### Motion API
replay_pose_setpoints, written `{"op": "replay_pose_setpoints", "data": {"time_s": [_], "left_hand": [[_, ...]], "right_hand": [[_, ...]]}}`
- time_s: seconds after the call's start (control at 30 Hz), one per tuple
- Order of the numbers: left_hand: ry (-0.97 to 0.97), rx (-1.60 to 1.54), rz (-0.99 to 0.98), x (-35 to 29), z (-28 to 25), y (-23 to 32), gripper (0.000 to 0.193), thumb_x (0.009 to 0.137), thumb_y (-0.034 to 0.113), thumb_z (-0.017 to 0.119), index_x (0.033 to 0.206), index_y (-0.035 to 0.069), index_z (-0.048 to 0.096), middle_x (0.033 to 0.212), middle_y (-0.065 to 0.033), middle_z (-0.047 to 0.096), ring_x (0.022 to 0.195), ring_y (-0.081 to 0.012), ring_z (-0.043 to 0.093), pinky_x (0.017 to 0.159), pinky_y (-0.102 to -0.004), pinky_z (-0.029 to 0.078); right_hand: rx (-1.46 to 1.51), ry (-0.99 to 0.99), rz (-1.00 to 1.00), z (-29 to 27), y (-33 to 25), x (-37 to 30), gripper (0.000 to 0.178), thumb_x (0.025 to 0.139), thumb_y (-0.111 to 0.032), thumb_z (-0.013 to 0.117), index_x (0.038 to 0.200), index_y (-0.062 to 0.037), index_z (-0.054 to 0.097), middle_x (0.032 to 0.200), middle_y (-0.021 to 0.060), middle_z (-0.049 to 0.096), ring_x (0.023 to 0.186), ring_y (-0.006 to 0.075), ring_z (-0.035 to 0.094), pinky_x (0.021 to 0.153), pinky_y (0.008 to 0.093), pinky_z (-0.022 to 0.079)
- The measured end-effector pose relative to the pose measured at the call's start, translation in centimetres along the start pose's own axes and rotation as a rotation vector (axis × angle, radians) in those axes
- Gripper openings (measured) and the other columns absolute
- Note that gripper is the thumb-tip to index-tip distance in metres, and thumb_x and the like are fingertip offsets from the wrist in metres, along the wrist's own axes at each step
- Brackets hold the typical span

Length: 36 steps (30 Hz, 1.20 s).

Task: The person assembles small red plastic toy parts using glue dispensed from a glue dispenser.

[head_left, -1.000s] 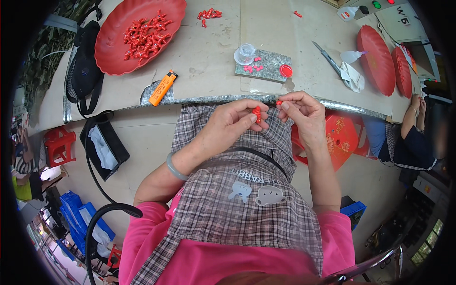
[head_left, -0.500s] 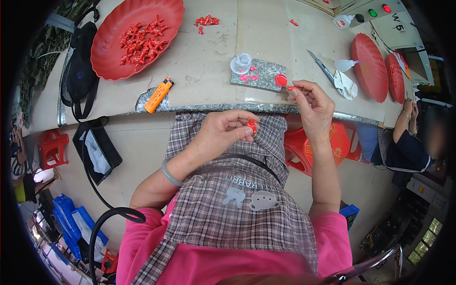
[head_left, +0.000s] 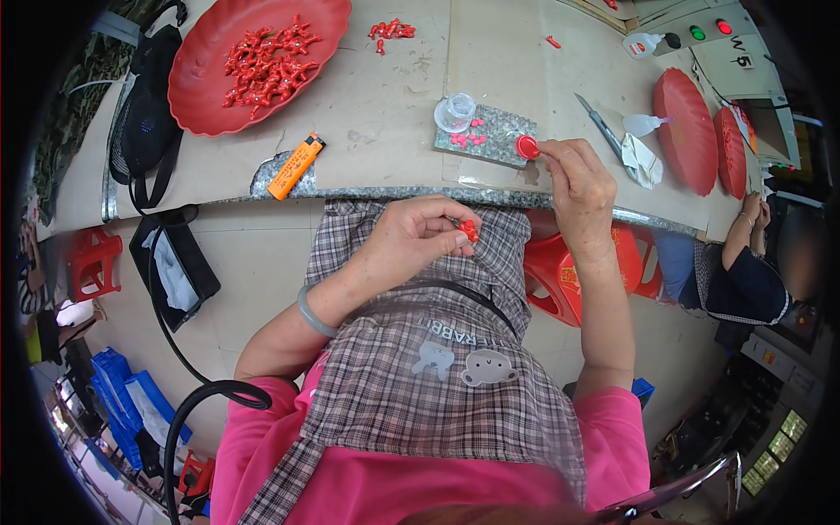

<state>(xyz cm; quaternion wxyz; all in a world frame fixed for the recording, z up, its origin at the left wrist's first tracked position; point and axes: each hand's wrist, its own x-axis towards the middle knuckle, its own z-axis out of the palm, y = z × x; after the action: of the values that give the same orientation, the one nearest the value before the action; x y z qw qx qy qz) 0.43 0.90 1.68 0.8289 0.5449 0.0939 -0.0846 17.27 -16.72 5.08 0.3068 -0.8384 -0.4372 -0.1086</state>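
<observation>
My left hand (head_left: 404, 234) is closed in front of the apron, pinching a small glossy red figurine (head_left: 470, 230) between thumb and fingers. Over the table edge, my right hand (head_left: 582, 188) is closed in a pinch, its fingertips right at a small round red cap (head_left: 527, 147). The small red piece in those fingertips is mostly hidden now; whether it touches the cap's inside I cannot tell. That cap rests on the right end of a grey stone slab (head_left: 500, 136). Also on the slab are a clear plastic cup (head_left: 455, 113) and several small pink pieces (head_left: 467, 139).
A large red scalloped plate (head_left: 194, 98) holds a heap of red figurines (head_left: 269, 66). More figurines (head_left: 390, 31) lie beside it. An orange lighter (head_left: 296, 166) is near the edge. Rightward are a knife (head_left: 600, 127), white tissue (head_left: 643, 161), a dropper bottle (head_left: 645, 124) and red trays (head_left: 685, 131).
My right hand has moved slightly up and left, bringing the small red piece to the red cap. My left hand still holds the figurine in nearly the same place.
</observation>
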Motion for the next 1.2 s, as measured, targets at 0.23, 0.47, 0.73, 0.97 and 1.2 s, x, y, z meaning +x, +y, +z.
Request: {"op": "replay_pose_setpoints", "data": {"time_s": [0.23,0.47,0.73,0.97,1.2], "left_hand": [[-0.012,0.007,-0.019,0.1,-0.1,-0.2,0.023,0.092,-0.007,0.055,0.114,-0.004,0.063,0.102,-0.0089,0.069,0.092,-0.0171,0.071,0.083,-0.0274,0.057],[-0.023,0.036,-0.032,-0.1,-0.3,-0.3,0.022,0.094,-0.003,0.057,0.116,-0.005,0.061,0.107,-0.0116,0.068,0.093,-0.0166,0.069,0.086,-0.0286,0.057],[-0.003,0.024,-0.010,0.1,-0.3,-0.6,0.023,0.092,-0.006,0.057,0.114,-0.004,0.063,0.101,-0.0086,0.069,0.090,-0.0160,0.071,0.082,-0.0270,0.057],[0.002,0.011,0.004,0.1,-0.3,-0.7,0.023,0.092,-0.005,0.058,0.113,-0.004,0.065,0.102,-0.0090,0.068,0.090,-0.0161,0.071,0.082,-0.0270,0.058],[-0.023,0.044,0.000,0.1,-0.4,-0.2,0.023,0.094,-0.002,0.060,0.116,-0.006,0.063,0.108,-0.0110,0.066,0.092,-0.0166,0.069,0.085,-0.0285,0.057]], "right_hand": [[-0.033,-0.009,-0.020,0.2,-0.1,-0.2,0.018,0.082,0.008,0.067,0.097,-0.0012,0.069,0.086,0.0110,0.065,0.075,0.0246,0.068,0.063,0.0333,0.054],[-0.090,-0.001,-0.059,0.5,-0.1,-0.4,0.016,0.082,0.007,0.069,0.095,-0.0016,0.069,0.085,0.0103,0.065,0.073,0.0246,0.068,0.061,0.0333,0.054],[-0.116,0.017,-0.100,0.4,0.2,-0.4,0.016,0.081,0.007,0.070,0.094,-0.0018,0.068,0.084,0.0097,0.064,0.072,0.0245,0.067,0.060,0.0333,0.053],[-0.143,-0.011,-0.173,0.2,0.4,-0.4,0.020,0.079,0.006,0.066,0.096,-0.0036,0.066,0.084,0.0088,0.062,0.072,0.0241,0.066,0.060,0.0345,0.056],[0.012,0.004,0.024,-0.6,-0.1,-0.4,0.013,0.082,0.004,0.070,0.094,-0.0011,0.068,0.083,0.0098,0.066,0.070,0.0218,0.068,0.061,0.0310,0.056]]}}
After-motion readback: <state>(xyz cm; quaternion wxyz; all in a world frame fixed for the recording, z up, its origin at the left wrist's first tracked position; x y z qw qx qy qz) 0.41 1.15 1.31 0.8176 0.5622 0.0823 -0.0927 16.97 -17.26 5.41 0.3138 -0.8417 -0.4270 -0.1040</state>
